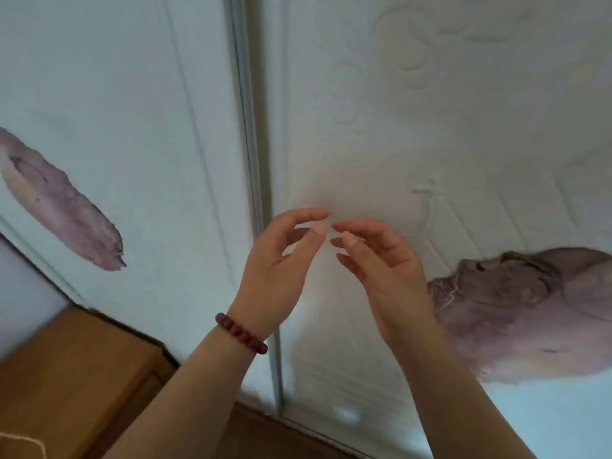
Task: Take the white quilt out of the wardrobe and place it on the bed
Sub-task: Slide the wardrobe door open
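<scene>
The wardrobe fills the view with two pale sliding doors, both closed: a left door point(139, 134) and a right door point(430, 104) with embossed floral relief. A grey metal door edge point(250, 144) runs between them. My left hand point(281, 270), with a dark red bead bracelet point(240, 332) at the wrist, and my right hand point(381, 270) are raised side by side in front of the right door, fingers curled apart, fingertips almost meeting, holding nothing. No quilt or bed is in view.
Purple flower prints mark the left door point(66, 207) and the right door point(530, 309). A wooden cabinet point(73, 376) stands at the lower left against the wardrobe. A strip of brown floor point(265, 435) shows at the bottom.
</scene>
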